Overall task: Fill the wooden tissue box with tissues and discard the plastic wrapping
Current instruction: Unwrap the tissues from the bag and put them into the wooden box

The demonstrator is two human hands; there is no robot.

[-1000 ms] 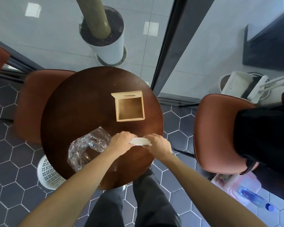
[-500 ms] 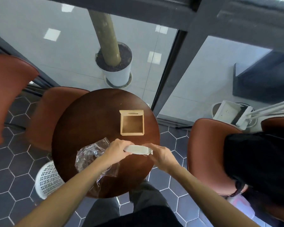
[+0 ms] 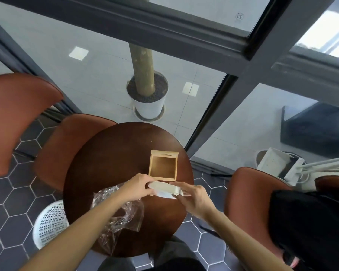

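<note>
An open, empty wooden tissue box stands on the round dark-brown table, its lid leaning at the far side. Just in front of the box I hold a white stack of tissues above the table. My left hand grips its left end and my right hand grips its right end. The crumpled clear plastic wrapping lies on the table under my left forearm, partly hidden by the arm.
A white perforated waste basket stands on the floor at the table's left front. Brown chairs stand left and right. A potted tree trunk is behind glass. Dark clothing lies on the right chair.
The view has tilted upward, so the table sits lower in frame. Both hands have carried the tissue stack closer to the box's near edge. The wrapping stays on the table.
</note>
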